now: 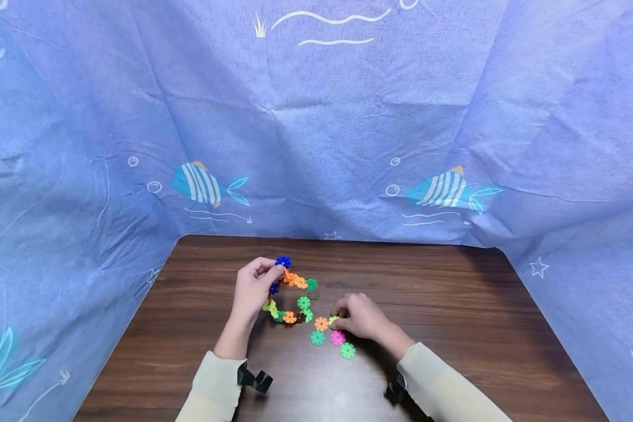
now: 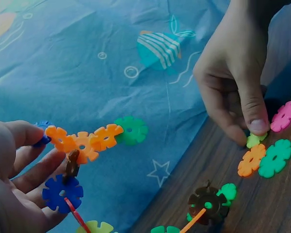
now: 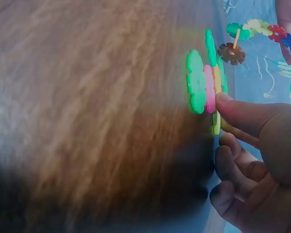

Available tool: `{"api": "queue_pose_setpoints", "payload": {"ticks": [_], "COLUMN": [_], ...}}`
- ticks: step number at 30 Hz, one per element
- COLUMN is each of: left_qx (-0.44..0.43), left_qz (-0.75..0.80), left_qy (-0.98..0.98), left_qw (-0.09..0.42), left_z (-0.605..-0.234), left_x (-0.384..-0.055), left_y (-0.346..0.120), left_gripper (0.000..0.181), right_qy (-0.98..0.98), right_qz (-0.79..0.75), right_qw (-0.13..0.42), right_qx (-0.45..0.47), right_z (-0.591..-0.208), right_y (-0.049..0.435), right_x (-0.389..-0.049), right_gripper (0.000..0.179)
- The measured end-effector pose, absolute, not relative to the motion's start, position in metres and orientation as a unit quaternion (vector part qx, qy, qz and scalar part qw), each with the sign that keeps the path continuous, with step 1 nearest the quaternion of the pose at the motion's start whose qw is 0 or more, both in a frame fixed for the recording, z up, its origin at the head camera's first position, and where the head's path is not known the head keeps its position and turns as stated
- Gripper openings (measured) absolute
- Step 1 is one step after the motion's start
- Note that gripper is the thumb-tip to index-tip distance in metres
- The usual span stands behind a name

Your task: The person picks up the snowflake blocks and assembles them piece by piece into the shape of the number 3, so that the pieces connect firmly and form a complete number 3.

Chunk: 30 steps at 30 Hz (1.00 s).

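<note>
My left hand [image 1: 252, 288] pinches a blue flower-shaped plastic disc [image 1: 282, 261], part of a chain of linked discs. Orange discs [image 2: 82, 144] follow in the chain, then a green disc [image 2: 131, 130] at one end. Below hangs another blue disc [image 2: 62, 193], joined by a brown one and a red one seen edge-on. The chain curves round through yellow and green discs to a dark brown disc [image 2: 208, 205]. To the right, my right hand [image 1: 363, 316] pinches a yellow-green disc [image 2: 256, 140] between thumb and finger, close over the table.
Around the right hand lie a loose orange disc [image 1: 321, 323], a teal-green disc [image 1: 317, 337], a pink disc [image 1: 338, 338] and a bright green disc [image 1: 347, 350]. The wooden table [image 1: 453, 305] meets a blue fish-patterned cloth [image 1: 316, 146] at its back and sides.
</note>
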<state>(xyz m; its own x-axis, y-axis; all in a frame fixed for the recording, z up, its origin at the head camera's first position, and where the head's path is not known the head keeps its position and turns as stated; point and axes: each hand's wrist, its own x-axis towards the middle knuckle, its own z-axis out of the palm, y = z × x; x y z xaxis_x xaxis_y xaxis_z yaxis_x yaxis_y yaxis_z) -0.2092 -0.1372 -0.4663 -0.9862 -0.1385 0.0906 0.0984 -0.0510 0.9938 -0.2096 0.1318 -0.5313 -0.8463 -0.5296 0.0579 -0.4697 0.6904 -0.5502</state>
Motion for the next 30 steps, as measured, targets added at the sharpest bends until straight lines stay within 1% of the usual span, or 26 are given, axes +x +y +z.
{"api": "queue_pose_setpoints", "payload": {"ticks": [2, 7, 10, 12, 14, 19, 22, 28, 30], "left_qx": [0.01, 0.002, 0.003, 0.004, 0.005, -0.006, -0.022, -0.041, -0.047], "left_qz": [-0.729, -0.737, -0.732, -0.731, -0.735, -0.749, -0.757, -0.751, -0.743], "left_qy": [-0.68, -0.671, -0.676, -0.676, -0.673, -0.659, -0.649, -0.656, -0.666], "left_qw": [0.08, 0.084, 0.089, 0.089, 0.086, 0.077, 0.07, 0.054, 0.051], "left_z": [-0.468, -0.471, -0.471, -0.471, -0.471, -0.473, -0.475, -0.476, -0.476], "left_x": [-0.21, -0.211, -0.211, -0.211, -0.21, -0.211, -0.212, -0.212, -0.212], "left_y": [-0.137, -0.137, -0.137, -0.136, -0.136, -0.136, -0.135, -0.134, -0.135], "left_gripper": [0.016, 0.018, 0.02, 0.02, 0.02, 0.02, 0.02, 0.019, 0.019], "right_qy": [0.92, 0.911, 0.903, 0.9, 0.896, 0.873, 0.851, 0.777, 0.747], "right_qz": [-0.283, -0.318, -0.339, -0.349, -0.363, -0.42, -0.468, -0.603, -0.645], "right_qw": [0.062, 0.1, 0.105, 0.099, 0.087, 0.058, 0.039, -0.019, -0.029], "right_qx": [-0.263, -0.243, -0.241, -0.242, -0.241, -0.24, -0.236, -0.18, -0.158], "right_z": [-0.533, -0.53, -0.523, -0.517, -0.508, -0.481, -0.469, -0.465, -0.467], "right_y": [0.132, 0.135, 0.136, 0.136, 0.136, 0.132, 0.129, 0.118, 0.113], "right_x": [-0.21, -0.216, -0.22, -0.224, -0.227, -0.234, -0.234, -0.227, -0.226], "right_gripper": [0.014, 0.021, 0.017, 0.013, 0.013, 0.024, 0.027, 0.028, 0.028]}}
